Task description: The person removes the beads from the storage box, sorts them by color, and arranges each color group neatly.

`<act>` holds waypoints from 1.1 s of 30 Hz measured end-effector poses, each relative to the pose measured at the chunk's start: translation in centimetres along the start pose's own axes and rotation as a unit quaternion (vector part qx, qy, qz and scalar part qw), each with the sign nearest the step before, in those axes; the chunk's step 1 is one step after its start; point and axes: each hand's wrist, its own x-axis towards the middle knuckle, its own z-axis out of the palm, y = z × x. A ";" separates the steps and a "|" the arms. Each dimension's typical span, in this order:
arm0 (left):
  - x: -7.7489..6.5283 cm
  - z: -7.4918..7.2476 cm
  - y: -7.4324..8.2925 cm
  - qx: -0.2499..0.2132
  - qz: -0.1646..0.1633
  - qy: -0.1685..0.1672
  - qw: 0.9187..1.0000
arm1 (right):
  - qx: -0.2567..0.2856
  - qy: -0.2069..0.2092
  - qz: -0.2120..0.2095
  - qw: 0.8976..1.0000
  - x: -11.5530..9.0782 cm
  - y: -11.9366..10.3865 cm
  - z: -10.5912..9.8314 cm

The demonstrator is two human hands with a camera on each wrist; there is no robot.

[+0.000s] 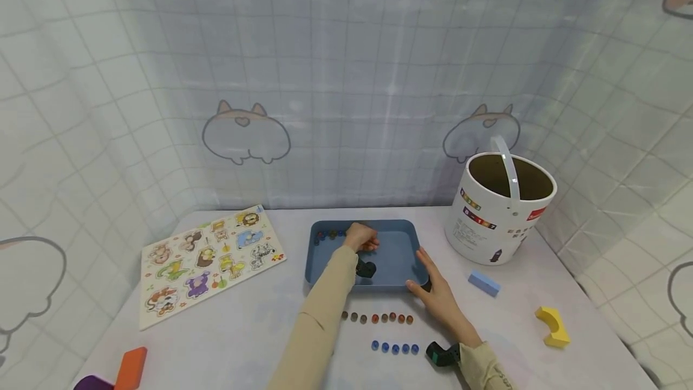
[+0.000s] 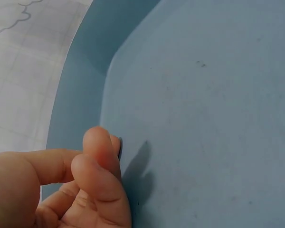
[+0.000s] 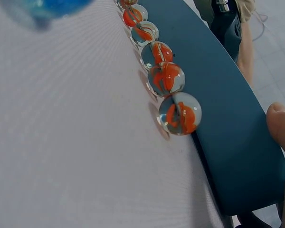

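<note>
A blue tray [image 1: 397, 257] holds a short row of marbles [image 1: 323, 235] along its back left wall. My left hand [image 1: 361, 237] reaches into it by the right end of that row. In the left wrist view its fingertips [image 2: 97, 142] pinch together beside the tray wall, with a small dark, curved edge of a mostly hidden marble [image 2: 120, 147] at them. My right hand [image 1: 441, 297] rests against the tray's front right corner, fingers extended and thumb [image 3: 280, 123] on the rim. Orange-swirled marbles [image 3: 180, 114] line up just in front of the tray.
Several blue marbles [image 1: 396, 349] form a nearer row. An animal puzzle board [image 1: 211, 263] lies left. A white bucket [image 1: 476, 230] stands back right, near a blue block [image 1: 484, 283] and a yellow arch block [image 1: 553, 327]. An orange block [image 1: 131, 369] lies front left.
</note>
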 end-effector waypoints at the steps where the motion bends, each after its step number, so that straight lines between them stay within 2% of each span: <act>1: -0.1 -0.1 0.0 0.000 0.000 0.000 1.000 | 0.000 0.000 0.000 1.000 0.0 0.0 0.0; 6: -1.1 -0.6 -0.2 -0.018 0.005 -0.012 1.000 | -0.005 -0.002 -0.005 1.000 -0.1 0.0 0.1; 11: -2.3 -1.4 -0.1 -0.051 0.035 -0.048 0.997 | -0.013 0.002 -0.012 1.000 0.0 0.1 0.0; 16: -3.8 -2.5 -0.1 -0.054 0.065 -0.081 0.993 | -0.015 0.005 -0.018 1.000 -0.1 0.0 0.0; 19: -5.4 -3.2 -0.4 -0.042 0.093 -0.102 0.989 | -0.013 0.003 -0.016 1.000 -0.1 -0.1 -0.1; 24: -8.9 -4.0 -1.0 -0.017 0.131 -0.139 0.982 | -0.016 -0.001 -0.016 1.000 -0.1 0.0 -0.1; 28: -11.4 -4.4 -1.7 -0.005 0.147 -0.163 0.976 | -0.016 0.000 -0.018 1.000 -0.1 0.1 -0.2; 33: -13.7 -4.8 -2.7 0.007 0.159 -0.195 0.968 | -0.019 0.000 -0.013 1.000 0.0 0.0 -0.1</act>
